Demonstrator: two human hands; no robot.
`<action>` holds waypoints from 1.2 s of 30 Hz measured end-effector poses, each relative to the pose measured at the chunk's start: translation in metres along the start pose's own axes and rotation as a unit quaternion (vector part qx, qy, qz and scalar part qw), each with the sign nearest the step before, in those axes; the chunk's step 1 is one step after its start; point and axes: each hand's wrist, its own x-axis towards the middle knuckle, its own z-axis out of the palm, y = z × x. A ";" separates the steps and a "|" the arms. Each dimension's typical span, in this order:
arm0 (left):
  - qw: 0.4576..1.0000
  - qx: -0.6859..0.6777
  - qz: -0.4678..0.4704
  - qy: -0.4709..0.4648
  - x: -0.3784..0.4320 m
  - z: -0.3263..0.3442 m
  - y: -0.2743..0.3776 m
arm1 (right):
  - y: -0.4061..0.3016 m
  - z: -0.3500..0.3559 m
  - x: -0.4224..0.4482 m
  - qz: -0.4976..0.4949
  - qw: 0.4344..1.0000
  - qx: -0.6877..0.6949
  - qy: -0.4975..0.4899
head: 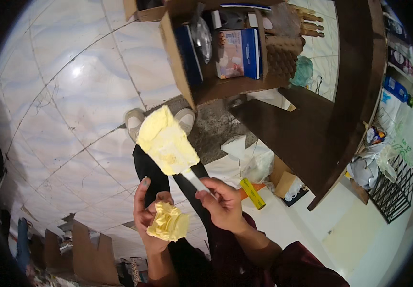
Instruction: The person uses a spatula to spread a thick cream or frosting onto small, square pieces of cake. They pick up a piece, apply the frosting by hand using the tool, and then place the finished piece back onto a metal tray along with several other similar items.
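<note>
My right hand (pixel 222 204) grips the pale handle (pixel 196 182) of a flat, spatula-like tool. Its wide head is thickly coated with a soft, pale yellow substance (pixel 168 143), thinner and whiter near the middle. Lower and to the left, my left hand (pixel 152 222) is turned palm up, with a ridged mound of yellow substance (pixel 169 222) over the palm and fingers. Whatever lies under that mound is hidden, and I cannot tell whether the fingers close on anything. The two hands are apart.
Beyond my shoes (pixel 134 120) stands an open cardboard box (pixel 177 61) holding boxes and a plastic-wrapped item. To its right are egg trays (pixel 282 53) and a dark brown panel (pixel 289 125). A yellow roll (pixel 253 193) and plastic bags lie at the right; cut cardboard (pixel 93 254) stands lower left.
</note>
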 end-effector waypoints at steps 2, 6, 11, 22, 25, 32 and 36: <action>1.000 0.006 0.001 -0.025 0.009 -0.006 -0.006 | 0.015 -0.006 0.008 -0.044 0.998 -0.030 -0.016; 0.997 0.070 -0.029 -0.018 0.015 0.004 -0.007 | 0.025 -0.016 0.008 -0.027 0.999 0.023 0.024; 0.994 0.090 -0.040 -0.037 0.017 0.017 -0.006 | 0.011 -0.027 0.010 -0.016 0.998 0.024 0.048; 0.993 -0.012 -0.012 -0.114 0.010 0.020 0.007 | -0.013 -0.036 -0.009 0.024 0.993 0.086 0.075; 0.994 -0.018 -0.005 -0.111 0.007 0.015 0.010 | -0.013 -0.032 -0.005 -0.029 0.995 0.067 0.067; 0.998 -0.015 -0.005 -0.057 -0.003 0.002 0.013 | -0.016 -0.023 -0.006 -0.039 0.998 0.015 0.042; 0.998 0.054 0.007 -0.016 -0.004 -0.009 0.016 | -0.008 -0.017 -0.004 -0.036 0.999 -0.017 0.012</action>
